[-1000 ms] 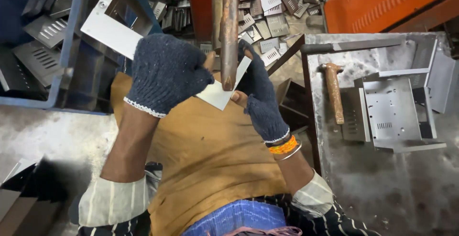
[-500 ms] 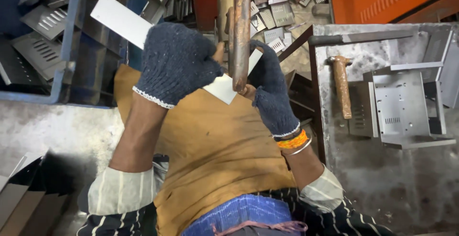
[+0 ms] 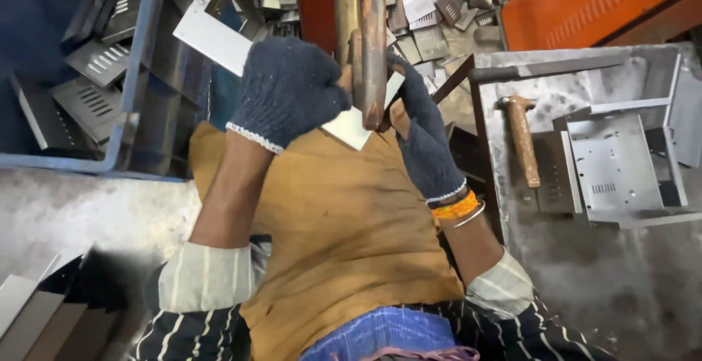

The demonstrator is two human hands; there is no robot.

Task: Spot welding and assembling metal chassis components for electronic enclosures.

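Both my hands wear dark knit gloves. My left hand [image 3: 289, 90] is closed over the middle of a flat pale grey metal plate [image 3: 212, 35], which runs from the upper left down towards a rusty upright rod [image 3: 362, 32]. My right hand [image 3: 420, 138] grips the plate's near end just right of the rod, fingers curled under it. The plate's lower corner [image 3: 351, 130] shows below the rod's tip. The rod hides part of the plate and my right fingertips.
A blue crate [image 3: 131, 98] of vented grey metal parts stands at the left. On the grey metal table [image 3: 585, 273] at the right lie a hammer [image 3: 523, 141] and a bent sheet-metal bracket [image 3: 614, 167]. Small metal pieces [image 3: 431, 10] are heaped behind, beside an orange machine [image 3: 585, 2].
Both hands keep their hold on the plate and have drawn slightly closer to the rod. The view has shifted a little; hammer and bracket stay put.
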